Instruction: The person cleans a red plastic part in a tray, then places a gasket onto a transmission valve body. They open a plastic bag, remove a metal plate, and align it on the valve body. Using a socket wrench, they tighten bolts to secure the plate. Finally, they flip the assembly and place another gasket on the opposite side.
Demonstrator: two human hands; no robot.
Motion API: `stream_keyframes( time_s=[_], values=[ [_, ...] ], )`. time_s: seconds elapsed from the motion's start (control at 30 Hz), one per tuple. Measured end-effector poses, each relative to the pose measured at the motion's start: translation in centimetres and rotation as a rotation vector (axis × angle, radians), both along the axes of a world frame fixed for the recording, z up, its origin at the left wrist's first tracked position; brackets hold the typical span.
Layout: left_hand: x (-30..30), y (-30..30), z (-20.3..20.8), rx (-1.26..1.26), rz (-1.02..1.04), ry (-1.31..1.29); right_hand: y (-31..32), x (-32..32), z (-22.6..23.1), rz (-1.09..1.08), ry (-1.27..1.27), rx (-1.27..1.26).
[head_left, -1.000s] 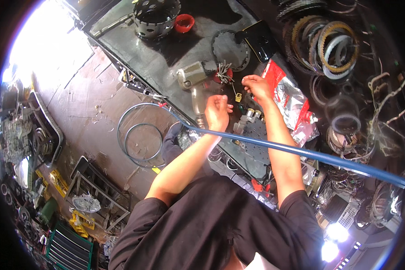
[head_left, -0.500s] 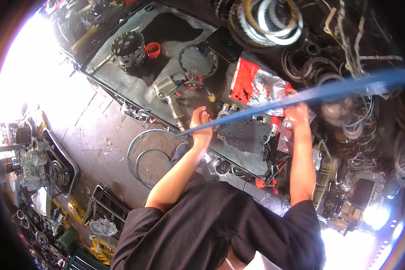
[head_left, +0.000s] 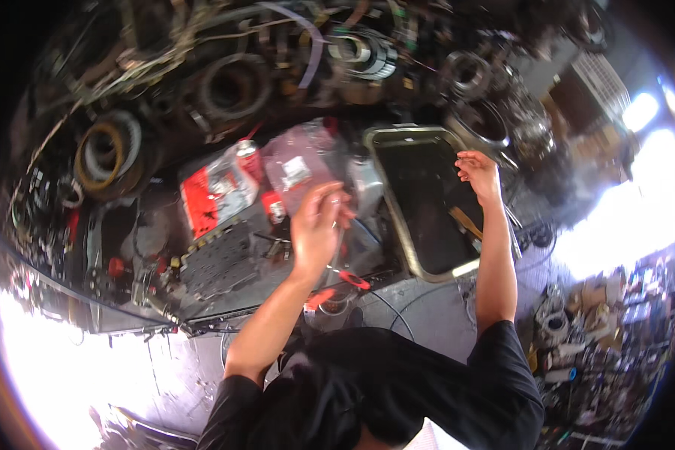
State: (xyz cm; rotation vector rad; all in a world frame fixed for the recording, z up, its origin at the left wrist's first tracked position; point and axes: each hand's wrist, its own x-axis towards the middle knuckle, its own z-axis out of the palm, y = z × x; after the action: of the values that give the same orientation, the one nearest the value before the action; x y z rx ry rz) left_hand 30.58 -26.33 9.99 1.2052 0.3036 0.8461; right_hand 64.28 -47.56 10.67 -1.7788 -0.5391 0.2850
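My left hand (head_left: 316, 231) hangs over the near part of the bench with its fingers bent and smeared by motion. Whether something thin is in it, I cannot tell. Just below lie red tool handles (head_left: 354, 280), and beyond it a clear plastic bag (head_left: 296, 161) with a white label. Over the right side of a metal-rimmed rectangular pan (head_left: 400, 229) is my right hand (head_left: 478, 176), fingers loosely bent and apart, with nothing visible in them. A brush-like tool with a wooden handle (head_left: 466, 223) lies in the pan, near my right wrist.
A red-and-clear package (head_left: 216, 196), a red can (head_left: 247, 159) and a dark perforated plate (head_left: 219, 259) lie on the bench. Rings (head_left: 105, 154), drum parts (head_left: 364, 54) and a bluish strip (head_left: 313, 56) crowd the far side. A dark hose (head_left: 394, 311) loops below the bench edge.
The view has turned right, bringing the pan into sight. My hands have come away from the long blue strip, which was stretched past them before. My right hand is now over the pan.
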Motion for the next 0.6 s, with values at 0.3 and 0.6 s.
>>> stream_keyframes(
  time_s=[0.3, 0.6],
  values=[
    [26.1, -9.4, -9.9, 0.884, -0.56, 0.969, -4.1, 8.3, -13.3, 0.163, -0.275, -0.818],
    [29.2, -8.2, -15.4, 0.685, -0.571, 1.25, -2.7, 8.3, -14.9, 0.128, -0.413, -0.935]
  ],
)
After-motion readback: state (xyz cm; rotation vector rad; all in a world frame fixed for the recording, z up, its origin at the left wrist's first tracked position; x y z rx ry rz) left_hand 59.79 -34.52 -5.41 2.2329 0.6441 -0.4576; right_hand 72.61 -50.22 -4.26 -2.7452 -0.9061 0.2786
